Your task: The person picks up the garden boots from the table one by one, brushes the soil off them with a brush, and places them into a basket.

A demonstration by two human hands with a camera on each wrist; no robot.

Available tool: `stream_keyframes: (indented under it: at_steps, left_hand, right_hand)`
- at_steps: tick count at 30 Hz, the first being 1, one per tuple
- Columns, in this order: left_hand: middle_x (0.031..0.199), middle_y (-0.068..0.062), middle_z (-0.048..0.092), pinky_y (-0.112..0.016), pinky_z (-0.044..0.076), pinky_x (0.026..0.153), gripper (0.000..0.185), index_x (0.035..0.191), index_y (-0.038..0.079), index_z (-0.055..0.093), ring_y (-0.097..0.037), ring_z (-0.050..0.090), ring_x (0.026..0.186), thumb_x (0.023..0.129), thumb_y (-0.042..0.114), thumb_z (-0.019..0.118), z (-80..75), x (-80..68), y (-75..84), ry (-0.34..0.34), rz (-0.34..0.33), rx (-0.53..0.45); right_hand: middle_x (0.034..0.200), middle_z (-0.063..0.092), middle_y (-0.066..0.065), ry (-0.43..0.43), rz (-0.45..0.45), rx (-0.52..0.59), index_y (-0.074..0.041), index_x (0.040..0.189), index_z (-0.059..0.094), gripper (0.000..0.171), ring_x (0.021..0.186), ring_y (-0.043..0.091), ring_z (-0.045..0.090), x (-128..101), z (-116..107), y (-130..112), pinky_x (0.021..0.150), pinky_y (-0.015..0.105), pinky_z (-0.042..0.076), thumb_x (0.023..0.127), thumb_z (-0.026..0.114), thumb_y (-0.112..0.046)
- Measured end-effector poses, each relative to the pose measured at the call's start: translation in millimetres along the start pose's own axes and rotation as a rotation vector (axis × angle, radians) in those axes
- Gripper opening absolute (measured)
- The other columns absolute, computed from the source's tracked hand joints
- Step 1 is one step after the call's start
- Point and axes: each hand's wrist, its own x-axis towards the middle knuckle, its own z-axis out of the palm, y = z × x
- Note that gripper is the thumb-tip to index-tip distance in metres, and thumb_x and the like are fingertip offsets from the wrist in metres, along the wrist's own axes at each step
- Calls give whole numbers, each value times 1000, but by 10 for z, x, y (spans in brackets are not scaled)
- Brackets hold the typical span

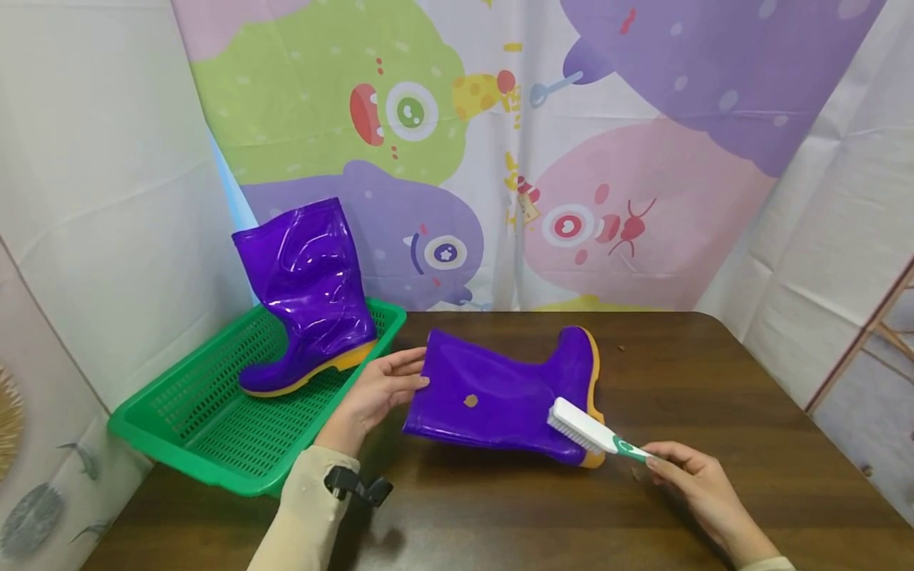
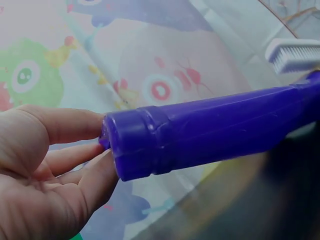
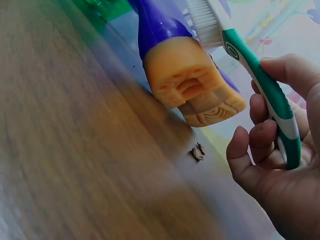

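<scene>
A glossy purple rain boot (image 1: 493, 388) with a yellow sole lies on its side, its opening toward my left hand (image 1: 378, 392). That hand pinches the rim of the opening, fingertips partly hidden there in the left wrist view. A brown dirt spot (image 1: 470, 401) marks the shaft. My right hand (image 1: 700, 492) grips the green-and-white handle of a brush (image 1: 581, 424). Its white bristles (image 3: 204, 22) face down at the boot's ankle, near the heel. In the right wrist view, the yellow sole (image 3: 185, 75) faces the camera, showing its tread.
At the left, a green plastic basket (image 1: 207, 473) holds a second purple boot (image 1: 307, 277), standing upright. Small brown crumbs (image 3: 198, 152) lie on the wooden table (image 1: 678, 381) near the sole. A cartoon-printed curtain (image 1: 493, 143) hangs behind the table.
</scene>
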Motion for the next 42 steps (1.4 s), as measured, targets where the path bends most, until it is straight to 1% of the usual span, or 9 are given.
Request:
stream_keyframes:
  at_steps: [6,9,12,19,26,31,34,39,42]
  left_hand:
    - [138,-29,53,-28,56,81,58,146,-9,41,-14,69,94,91,-8,60,94,-4,87,-11,32,2]
    - [136,-26,56,-28,57,80,58,145,-8,43,-13,70,93,90,-8,61,149,14,119,-9,51,-6]
    - [131,-22,61,-27,56,80,57,144,-8,45,-13,70,92,90,-8,61,208,29,154,-2,68,-18]
    - [114,-7,70,-27,57,77,54,142,-9,47,-13,70,89,90,-10,60,323,34,211,-24,120,-77]
    - [113,-8,71,-27,56,77,53,141,-9,49,-14,70,88,89,-10,61,361,45,237,-40,141,-88]
    - [117,-12,70,-27,57,77,53,140,-9,49,-14,71,89,89,-9,62,382,38,253,-38,138,-69]
    - [119,-15,69,-27,57,77,52,140,-9,50,-15,71,89,89,-9,62,390,34,262,-32,141,-62]
    - [117,-15,69,-26,57,75,52,139,-9,51,-15,71,89,88,-10,63,394,41,252,-12,144,-78]
    - [114,-13,71,-26,57,74,52,138,-10,52,-14,71,88,87,-11,63,393,47,230,0,140,-93]
  right_hand:
    - [91,67,-4,18,9,-47,1,106,71,16,82,10,59,20,22,-73,73,23,51,97,59,2]
    - [93,67,-5,31,16,-78,1,108,71,16,85,10,59,36,20,-141,75,23,50,97,59,1]
    - [94,67,-7,48,-11,-128,2,108,70,16,89,8,60,57,20,-220,77,22,51,96,60,2]
    - [94,70,-10,55,-160,-223,3,105,71,15,87,4,62,239,102,-526,72,20,51,93,63,6]
    - [93,70,-7,46,-338,-217,4,102,71,16,79,6,60,560,245,-955,67,18,51,90,63,12]
    - [90,68,-1,-43,-427,-232,4,101,70,17,76,8,60,754,428,-1011,64,20,51,88,65,13]
    - [88,66,1,-91,-412,-236,3,101,71,14,72,8,57,834,550,-936,60,21,49,89,68,7]
    - [90,68,6,-168,-321,-165,7,101,70,12,76,9,58,921,646,-760,63,21,51,89,69,4]
    - [90,69,6,-187,-302,-210,7,100,71,13,78,10,59,935,618,-703,65,21,51,87,70,5]
